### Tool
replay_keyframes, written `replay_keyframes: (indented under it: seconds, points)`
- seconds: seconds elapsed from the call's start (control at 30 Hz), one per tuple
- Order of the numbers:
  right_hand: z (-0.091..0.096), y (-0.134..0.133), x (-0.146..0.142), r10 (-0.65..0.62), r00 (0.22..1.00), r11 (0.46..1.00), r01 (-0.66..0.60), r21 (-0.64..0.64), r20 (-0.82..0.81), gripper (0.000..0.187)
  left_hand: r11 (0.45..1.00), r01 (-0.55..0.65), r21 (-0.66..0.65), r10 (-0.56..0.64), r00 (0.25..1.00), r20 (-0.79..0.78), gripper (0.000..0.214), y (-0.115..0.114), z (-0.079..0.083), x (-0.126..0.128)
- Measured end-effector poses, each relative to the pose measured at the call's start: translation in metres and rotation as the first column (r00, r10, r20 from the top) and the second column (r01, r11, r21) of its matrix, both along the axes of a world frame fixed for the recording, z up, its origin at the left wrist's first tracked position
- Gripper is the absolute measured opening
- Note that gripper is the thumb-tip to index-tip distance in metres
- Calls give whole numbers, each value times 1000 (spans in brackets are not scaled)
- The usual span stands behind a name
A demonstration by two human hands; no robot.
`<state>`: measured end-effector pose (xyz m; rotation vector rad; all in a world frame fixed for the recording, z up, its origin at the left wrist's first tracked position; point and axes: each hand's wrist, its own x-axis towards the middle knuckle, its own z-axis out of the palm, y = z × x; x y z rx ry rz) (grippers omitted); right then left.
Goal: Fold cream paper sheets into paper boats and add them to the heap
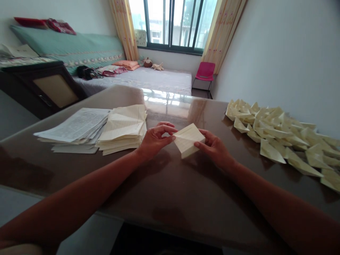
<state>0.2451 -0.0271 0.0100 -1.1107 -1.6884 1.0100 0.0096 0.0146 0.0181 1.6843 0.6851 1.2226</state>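
Note:
A folded piece of cream paper [188, 140] is held just above the glossy brown table [170, 191], near its middle. My left hand [154, 140] pinches the paper's left corner with thumb and fingers closed. My right hand [214, 147] grips the paper's right edge, fingers curled over it. To the left lie a stack of creased, pre-folded sheets [123, 129] and a stack of flat printed sheets [75, 129]. Several finished folded paper boats [281, 138] are spread along the table's right side.
Beyond the table are a bed [148, 79] with clothes and soft toys, a dark cabinet [42, 86] at the left, a pink chair [205, 72] by the window, and a white wall on the right.

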Motion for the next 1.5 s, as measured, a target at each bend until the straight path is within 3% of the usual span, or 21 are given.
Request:
replay_keyframes:
  seconds: [0.1, 0.2, 0.27, 0.33, 0.4, 0.5, 0.57, 0.63, 0.73, 0.83, 0.9, 0.93, 1.07, 1.23, 1.37, 1.5]
  points:
    - [1, -2, -3, -103, 988, 988, 89, -125, -111, 64, 994, -81, 67, 85, 994, -69, 16, -1, 1, -1]
    - [-5, 0, -3, -155, 978, 969, 124, -213, -136, 69, 941, -133, 310, 214, 946, -242, 16, -3, 0, -2]
    - [-10, 2, -2, -157, 976, 961, 117, -249, -149, 69, 854, -31, 520, 280, 869, -408, 19, -6, -1, -3]
    - [-15, 3, -2, -153, 977, 957, 110, -268, -147, 66, 755, 151, 638, 317, 768, -556, 26, -9, -3, -3]
    - [-16, 4, -2, -139, 980, 958, 97, -270, -142, 64, 685, 280, 673, 344, 690, -637, 30, -11, -6, -2]
    - [-16, 5, -1, -78, 993, 965, 54, -255, -86, 59, 618, 351, 703, 381, 649, -659, 27, -10, -10, 1]
    - [-15, 6, 2, -32, 998, 973, 44, -228, 52, 56, 589, 396, 705, 375, 639, -672, 25, -9, -12, 2]
    - [-13, 8, 8, -51, 959, 991, 84, -108, 280, 52, 570, 460, 681, 345, 619, -706, 25, -8, -14, 2]
    - [-4, 7, 15, -192, 827, 973, 90, 213, 528, 45, 557, 517, 649, 322, 586, -743, 27, -9, -15, 2]
    - [9, -1, 15, -135, 776, 923, -127, 362, 616, 49, 577, 494, 650, 323, 594, -737, 28, -11, -16, 1]
    - [15, -8, 11, 19, 732, 887, -327, 326, 681, 60, 606, 453, 654, 320, 615, -721, 28, -12, -18, 1]
    - [17, -11, 9, 34, 703, 872, -369, 323, 710, 58, 622, 431, 654, 320, 623, -714, 28, -12, -18, 2]
    - [11, -12, 9, 8, 624, 835, -435, 338, 781, 22, 637, 435, 636, 299, 621, -724, 29, -11, -20, 1]
    - [4, -4, 18, 133, 618, 777, -550, 306, 775, 21, 664, 532, 525, 149, 594, -791, 29, -6, -11, -9]
    - [6, -5, 17, 172, 630, 784, -553, 283, 757, 24, 673, 574, 466, 79, 571, -817, 33, -3, -3, -17]
    - [6, -8, 12, 225, 713, 845, -482, 231, 664, 22, 664, 592, 456, 99, 535, -839, 33, -5, 0, -18]
